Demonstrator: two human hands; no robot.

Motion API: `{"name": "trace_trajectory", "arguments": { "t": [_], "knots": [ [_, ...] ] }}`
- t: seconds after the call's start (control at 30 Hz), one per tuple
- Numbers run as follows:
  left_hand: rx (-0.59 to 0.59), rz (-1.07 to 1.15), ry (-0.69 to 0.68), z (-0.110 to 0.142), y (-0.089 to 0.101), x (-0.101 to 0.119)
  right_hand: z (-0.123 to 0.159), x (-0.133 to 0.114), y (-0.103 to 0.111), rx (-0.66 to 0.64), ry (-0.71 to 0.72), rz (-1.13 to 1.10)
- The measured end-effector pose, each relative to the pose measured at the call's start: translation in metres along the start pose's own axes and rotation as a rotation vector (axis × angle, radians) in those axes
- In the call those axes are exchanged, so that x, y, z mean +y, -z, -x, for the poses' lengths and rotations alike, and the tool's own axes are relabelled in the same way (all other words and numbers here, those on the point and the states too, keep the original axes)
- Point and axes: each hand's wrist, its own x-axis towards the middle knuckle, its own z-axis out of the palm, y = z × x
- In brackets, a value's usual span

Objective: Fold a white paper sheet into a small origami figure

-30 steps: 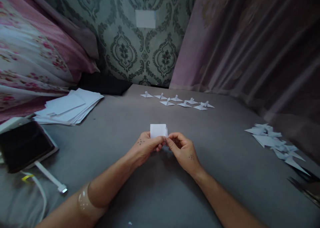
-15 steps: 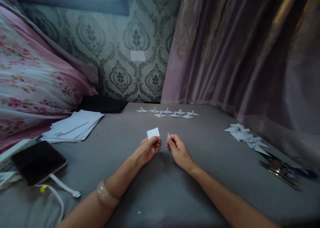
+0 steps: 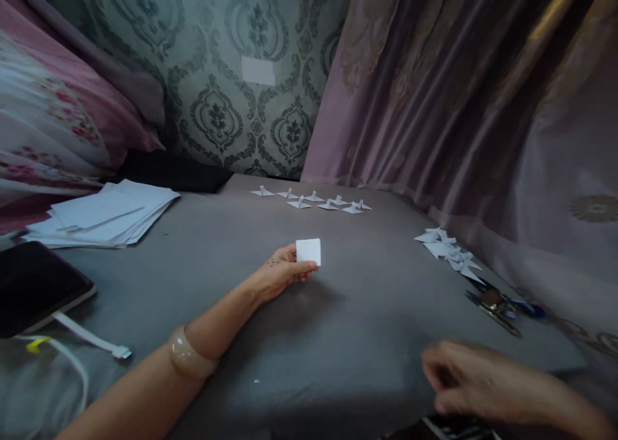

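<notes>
Since the earlier frame, swinging right hand (image 3: 477, 377) down and away; curling fingers, but blurring too much for telling if pinching anything. Farther off, pinching paper (image 3: 308, 251) with left hand (image 3: 286, 269) by its lower edge, above cloth (image 3: 371, 285). Probably weighing little, creasing easily; needing only soft edge grip.

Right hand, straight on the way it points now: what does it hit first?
Probably the left forearm, across the grey surface. Heights are unclear, though, so the right hand might pass over or under.
</notes>
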Motion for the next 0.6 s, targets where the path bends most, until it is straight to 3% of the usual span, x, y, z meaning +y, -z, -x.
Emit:
{"name": "trace_trajectory", "arguments": {
  "t": [0.07, 0.17, 0.23, 0.33, 0.4, 0.53, 0.6],
  "knots": [
    [-0.042, -0.061, 0.017, 0.002, 0.000, 0.002, -0.033, -0.023, 0.015, 0.154, 0.217, -0.021],
    [-0.051, -0.077, 0.061, 0.004, 0.001, 0.006, -0.088, -0.051, 0.025, 0.593, 0.499, -0.039],
    [-0.062, -0.122, 0.086, 0.005, 0.002, 0.006, -0.120, -0.064, 0.022, 0.791, 0.629, -0.001],
    [-0.057, -0.247, 0.104, 0.003, 0.003, 0.005, -0.156, -0.075, 0.012, 0.865, 0.769, 0.139],
    [0.028, -0.359, 0.070, 0.000, 0.006, 0.004, -0.173, -0.077, 0.007, 0.899, 0.788, 0.233],
    [0.340, -0.803, -0.231, -0.006, 0.015, 0.002, -0.196, -0.074, 0.003, 0.937, 0.694, 0.383],
    [0.339, -1.048, -0.373, -0.007, 0.019, 0.001, -0.202, -0.072, 0.003, 0.906, 0.634, 0.421]
  ]
}}
